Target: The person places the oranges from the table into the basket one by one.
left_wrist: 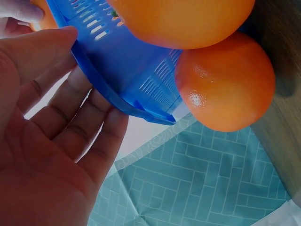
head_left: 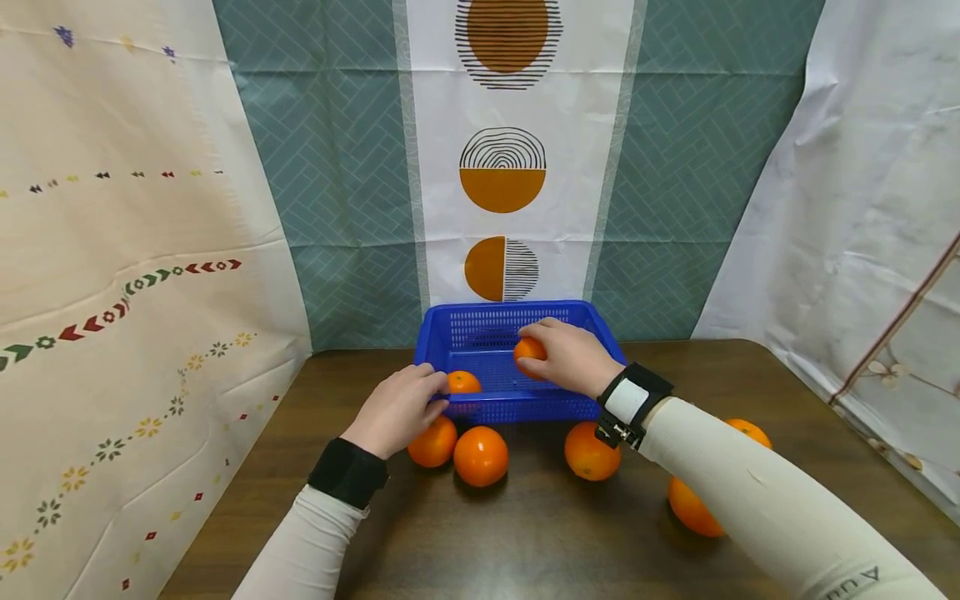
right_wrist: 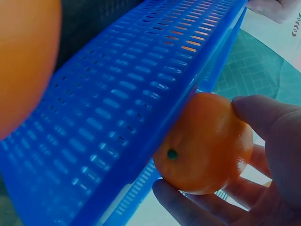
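Note:
A blue plastic basket (head_left: 517,408) with slotted walls stands on the table. At its front left corner my left hand (head_left: 397,408) grips the rim; in the left wrist view the thumb and fingers (left_wrist: 89,113) lie on either side of the basket's edge (left_wrist: 101,87). My right hand (head_left: 573,354) holds an orange (head_left: 529,357) over the inside of the basket. In the right wrist view, thumb and fingers go around that orange (right_wrist: 207,146), whose green stem spot shows, just beyond the near rim. Another orange (head_left: 463,382) sits inside the basket by the left hand.
Two oranges, a left one (head_left: 432,442) and a right one (head_left: 481,457), lie before the basket's left front. Another orange (head_left: 592,452) lies near its right front. More oranges (head_left: 693,507) are partly hidden by the right forearm. Patterned cloths (head_left: 345,167) hang behind the wooden table (head_left: 525,542).

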